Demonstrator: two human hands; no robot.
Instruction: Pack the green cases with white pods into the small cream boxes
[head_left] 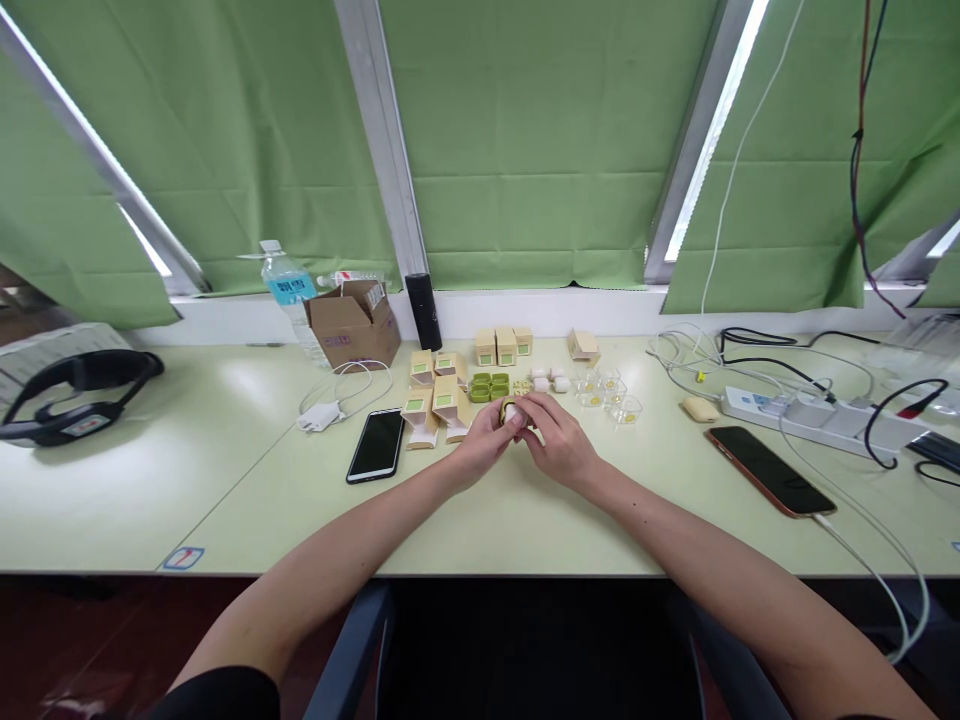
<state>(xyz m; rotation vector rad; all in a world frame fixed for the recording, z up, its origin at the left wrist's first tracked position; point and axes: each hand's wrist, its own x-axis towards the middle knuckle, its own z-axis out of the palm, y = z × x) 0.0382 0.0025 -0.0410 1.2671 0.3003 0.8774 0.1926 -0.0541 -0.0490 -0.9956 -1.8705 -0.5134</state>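
Bare forearms (pixel 352 540) come in from the lower corners, closest to the camera, and converge over the table (pixel 517 530). Between the hands is a small olive-green case (pixel 504 408), with a pinkish-white piece (pixel 512 412) showing at its near side. The left hand (pixel 484 440) cups the case from the left, fingers clamped on it with the thumb in front. The right hand (pixel 559 437) meets it from the right, fingers bent and close together; whether they grip or merely touch, I cannot tell. Holding it two-handed probably lets one hand steady while the other does fine work.

Just beyond sit matching green cases (pixel 490 387) in a tight block, white pieces (pixel 550 380), and clear plastic cups (pixel 609 392) to their right. Opened cardboard boxes (pixel 435 398) stand to the left. Grouping by kind likely keeps parts within reach. Farther out lie a black-screened smartphone (pixel 376 446) and a white power strip (pixel 814 415).
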